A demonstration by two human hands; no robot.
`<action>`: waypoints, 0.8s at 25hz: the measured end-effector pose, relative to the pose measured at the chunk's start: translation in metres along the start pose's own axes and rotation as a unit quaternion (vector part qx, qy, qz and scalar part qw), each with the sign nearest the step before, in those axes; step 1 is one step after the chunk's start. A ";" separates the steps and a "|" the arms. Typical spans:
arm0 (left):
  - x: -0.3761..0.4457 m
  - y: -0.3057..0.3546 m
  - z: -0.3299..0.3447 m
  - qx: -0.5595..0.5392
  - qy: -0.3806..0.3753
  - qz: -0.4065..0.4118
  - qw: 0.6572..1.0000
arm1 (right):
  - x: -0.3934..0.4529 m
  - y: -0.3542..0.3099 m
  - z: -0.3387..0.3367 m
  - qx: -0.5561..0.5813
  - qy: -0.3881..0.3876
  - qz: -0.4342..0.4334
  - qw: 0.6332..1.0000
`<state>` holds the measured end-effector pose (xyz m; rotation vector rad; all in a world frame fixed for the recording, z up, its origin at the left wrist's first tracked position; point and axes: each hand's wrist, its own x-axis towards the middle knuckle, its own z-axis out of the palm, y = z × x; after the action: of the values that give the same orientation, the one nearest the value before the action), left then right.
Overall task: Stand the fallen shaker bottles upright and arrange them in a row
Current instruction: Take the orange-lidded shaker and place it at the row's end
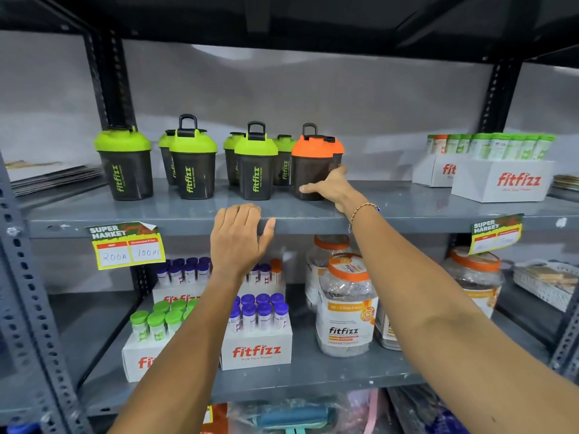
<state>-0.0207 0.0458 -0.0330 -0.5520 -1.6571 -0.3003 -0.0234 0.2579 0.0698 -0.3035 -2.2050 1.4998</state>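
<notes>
Several dark shaker bottles stand upright on the grey shelf (175,211). A green-lidded shaker (125,164) is at the far left, another green-lidded shaker (193,161) to its right and a third (256,164) in the middle, with more green-lidded ones half hidden behind them. At the right end stands an orange-lidded shaker (310,164), with a second orange lid just behind it. My right hand (332,186) wraps around the lower right side of the orange-lidded shaker. My left hand (239,236) rests on the shelf's front edge, holding no bottle.
White Fitfizz boxes (504,180) of green tubes sit at the shelf's right. Flat papers (53,177) lie at the left. A price tag (127,245) hangs on the shelf edge. Below are boxes of tubes (257,333) and large jars (346,305).
</notes>
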 end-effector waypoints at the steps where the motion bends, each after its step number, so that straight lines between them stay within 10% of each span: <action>1: 0.000 0.000 0.000 0.000 0.002 -0.001 1.000 | 0.000 0.000 0.001 -0.009 0.010 -0.005 1.000; 20: 0.000 0.001 -0.001 0.000 -0.016 0.000 1.000 | 0.001 0.000 0.000 -0.015 -0.013 0.009 1.000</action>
<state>-0.0192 0.0459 -0.0324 -0.5592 -1.6888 -0.2924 -0.0243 0.2583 0.0695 -0.3173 -2.2523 1.4887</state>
